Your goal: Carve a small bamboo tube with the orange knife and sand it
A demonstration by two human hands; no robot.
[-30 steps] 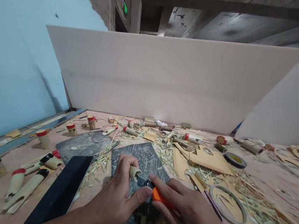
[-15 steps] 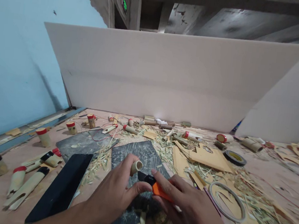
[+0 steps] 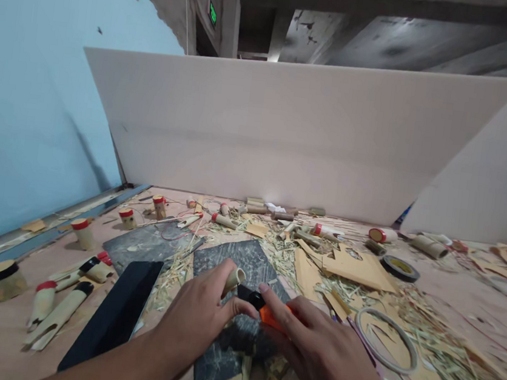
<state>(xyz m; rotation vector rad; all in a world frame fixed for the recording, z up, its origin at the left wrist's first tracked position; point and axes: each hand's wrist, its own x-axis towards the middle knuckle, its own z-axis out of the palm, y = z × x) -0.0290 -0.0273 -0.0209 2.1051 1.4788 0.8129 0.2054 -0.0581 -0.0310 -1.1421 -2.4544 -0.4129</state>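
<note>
My left hand (image 3: 204,300) is closed round a short hollow bamboo tube (image 3: 235,278), whose open end points up and to the right. In my right hand (image 3: 310,331) is an orange utility knife (image 3: 272,316) with a black front and dark blade. The blade lies right at the tube's near side, and my left thumb reaches close to the knife's front. Part of the tube is hidden in my left fingers. Below both hands lies a dark scuffed mat (image 3: 236,258) strewn with shavings.
A black phone-like slab (image 3: 115,314) lies left of my arm, beside cut bamboo pieces with black or red ends (image 3: 60,314). To the right are a tape roll (image 3: 399,268), a pale ring (image 3: 386,340), yellow card (image 3: 359,268) and shavings. A white panel (image 3: 287,139) stands behind.
The view has shifted slightly, so the table's things sit a little further right. The tube is tilted a bit more to the right, with the knife blade still against it.
</note>
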